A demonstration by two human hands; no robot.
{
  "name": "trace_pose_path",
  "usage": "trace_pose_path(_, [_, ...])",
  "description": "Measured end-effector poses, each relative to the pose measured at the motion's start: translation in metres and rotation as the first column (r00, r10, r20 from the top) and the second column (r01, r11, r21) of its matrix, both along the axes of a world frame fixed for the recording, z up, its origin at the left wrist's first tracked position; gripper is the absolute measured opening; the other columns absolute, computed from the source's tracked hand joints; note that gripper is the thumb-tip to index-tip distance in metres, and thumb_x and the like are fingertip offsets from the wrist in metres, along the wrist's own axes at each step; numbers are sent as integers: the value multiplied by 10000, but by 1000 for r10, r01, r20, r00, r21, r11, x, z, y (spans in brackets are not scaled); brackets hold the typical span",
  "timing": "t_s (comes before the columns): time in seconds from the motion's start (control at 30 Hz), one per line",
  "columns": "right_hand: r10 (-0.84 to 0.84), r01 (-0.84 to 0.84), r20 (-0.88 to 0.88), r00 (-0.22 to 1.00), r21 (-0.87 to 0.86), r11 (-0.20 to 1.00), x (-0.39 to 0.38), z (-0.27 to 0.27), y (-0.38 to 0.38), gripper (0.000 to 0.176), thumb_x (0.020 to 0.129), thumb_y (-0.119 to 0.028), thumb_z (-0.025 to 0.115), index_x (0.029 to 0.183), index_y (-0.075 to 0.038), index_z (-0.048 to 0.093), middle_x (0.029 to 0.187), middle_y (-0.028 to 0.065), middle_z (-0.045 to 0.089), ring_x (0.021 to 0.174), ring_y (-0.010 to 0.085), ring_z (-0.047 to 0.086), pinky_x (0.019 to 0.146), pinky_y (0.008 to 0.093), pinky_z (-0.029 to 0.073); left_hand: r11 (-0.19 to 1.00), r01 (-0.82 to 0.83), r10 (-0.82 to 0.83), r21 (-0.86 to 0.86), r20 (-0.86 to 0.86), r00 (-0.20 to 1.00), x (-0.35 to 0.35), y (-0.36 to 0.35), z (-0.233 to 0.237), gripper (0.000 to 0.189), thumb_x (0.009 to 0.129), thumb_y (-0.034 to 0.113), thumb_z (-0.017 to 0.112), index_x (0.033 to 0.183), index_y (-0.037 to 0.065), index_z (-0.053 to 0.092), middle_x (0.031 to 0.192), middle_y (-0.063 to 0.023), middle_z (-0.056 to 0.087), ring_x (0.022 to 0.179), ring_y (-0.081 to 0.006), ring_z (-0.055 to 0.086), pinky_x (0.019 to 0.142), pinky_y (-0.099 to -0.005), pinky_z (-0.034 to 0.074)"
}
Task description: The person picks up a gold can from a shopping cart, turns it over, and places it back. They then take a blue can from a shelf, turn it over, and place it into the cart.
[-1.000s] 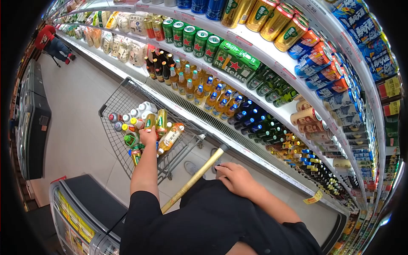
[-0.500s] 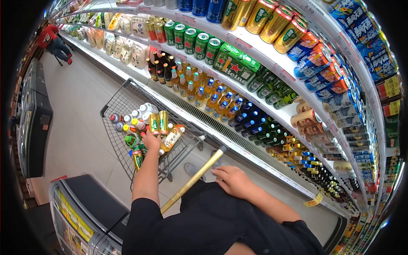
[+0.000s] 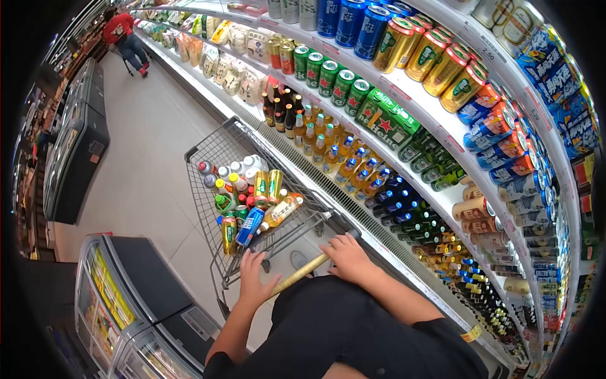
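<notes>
The gold handle bar (image 3: pixel 298 275) of a wire shopping cart (image 3: pixel 206 189) runs in front of my body. My left hand (image 3: pixel 256 278) is by the bar's left end, fingers spread and holding nothing. At the right end, my right hand (image 3: pixel 347 256) lies over the bar with its fingers stretched out, not wrapped round it. The cart holds two upright gold cans (image 3: pixel 267 187), another gold can (image 3: pixel 229 235), a tilted blue can (image 3: pixel 250 226), a lying bottle of amber drink (image 3: pixel 283 210) and several capped bottles (image 3: pixel 238 169).
Refrigerated shelves (image 3: pixel 404 95) with cans and bottles run along the right, close to the cart. A freezer cabinet (image 3: pixel 136 284) stands at lower left, another freezer (image 3: pixel 79 145) farther up. A person in a red top (image 3: pixel 120 30) is up the aisle.
My left hand has come back from the goods in the cart to near the handle. My right hand has moved onto the bar. The blue can now shows in the cart. The view has shifted.
</notes>
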State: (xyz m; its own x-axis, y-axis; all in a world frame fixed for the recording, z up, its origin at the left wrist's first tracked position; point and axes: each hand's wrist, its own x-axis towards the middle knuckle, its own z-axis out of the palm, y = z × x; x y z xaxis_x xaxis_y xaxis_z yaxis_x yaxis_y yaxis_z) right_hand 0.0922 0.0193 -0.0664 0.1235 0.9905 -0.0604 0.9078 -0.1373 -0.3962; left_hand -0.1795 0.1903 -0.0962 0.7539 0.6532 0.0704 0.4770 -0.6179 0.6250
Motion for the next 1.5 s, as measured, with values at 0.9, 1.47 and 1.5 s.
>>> trace_pose_path(0.9, [-27, -19, 269, 963, 164, 986, 0, -84, 49, 103, 690, -160, 678, 661, -140, 581, 666, 23, 590, 689, 239, 608, 698, 394, 456, 986, -139, 79, -92, -475, 877, -90, 1, -18, 1293, 682, 607, 883, 1644, 107, 177, 1686, -254, 139, 1579, -438, 73, 1202, -698, 109])
trace_pose_path(1.47, [3, -23, 259, 966, 72, 997, 5, -73, 91, 35, 739, -139, 654, 706, -128, 646, 721, 51, 661, 750, 250, 656, 750, 387, 466, 983, -170, 125, -67, -433, 893, -88, 32, -25, 1319, 634, 502, 938, 1627, 74, 184, 1674, -239, 170, 1572, -439, 98, 1225, -655, 159])
trace_pose_path(1.5, [6, -29, 262, 965, 83, 996, 6, -76, 94, 37, 739, -138, 654, 705, -127, 647, 718, 54, 659, 752, 251, 658, 748, 387, 466, 987, -150, 111, -62, -415, 903, -88, 35, -26, 1319, 634, 502, 938, 1627, 74, 184, 1674, -239, 170, 1572, -439, 98, 1225, -655, 159])
